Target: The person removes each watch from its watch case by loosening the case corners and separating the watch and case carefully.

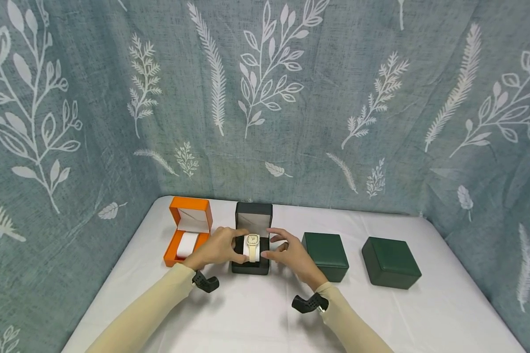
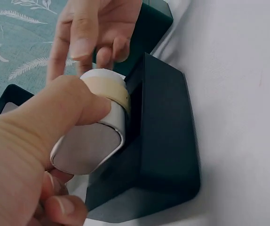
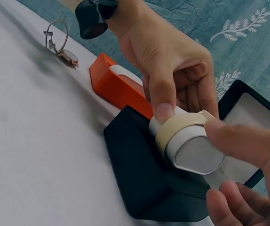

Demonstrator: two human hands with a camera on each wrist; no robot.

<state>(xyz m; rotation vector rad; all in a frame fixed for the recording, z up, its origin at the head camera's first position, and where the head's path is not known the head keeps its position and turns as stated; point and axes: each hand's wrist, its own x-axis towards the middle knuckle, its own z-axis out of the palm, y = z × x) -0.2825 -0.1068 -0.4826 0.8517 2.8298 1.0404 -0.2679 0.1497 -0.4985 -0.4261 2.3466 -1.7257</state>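
A wristwatch (image 1: pixel 252 241) with a gold-toned square face and cream strap is wrapped around a white cushion (image 2: pixel 90 146). My left hand (image 1: pixel 221 247) grips the cushion between thumb and fingers, with the thumb pressed by the strap (image 2: pixel 107 87). Beneath it stands an open black watch box (image 1: pixel 250 268), its lid (image 1: pixel 253 208) raised at the back; the cushion is tilted at the box opening. On the other side, my right hand (image 1: pixel 293 252) has its fingers spread and loosely bent beside the cushion. Its thumb (image 3: pixel 238 139) overlaps the strap in the right wrist view but appears apart in the left wrist view.
To the left, an open orange box (image 1: pixel 171 247) holds a bare white cushion (image 1: pixel 187 244). Two closed green boxes (image 1: pixel 324 249) (image 1: pixel 390 261) stand on the right. Another watch (image 3: pixel 62 52) lies on the white table near the orange box. Patterned fabric (image 1: pixel 291 147) walls the back and sides.
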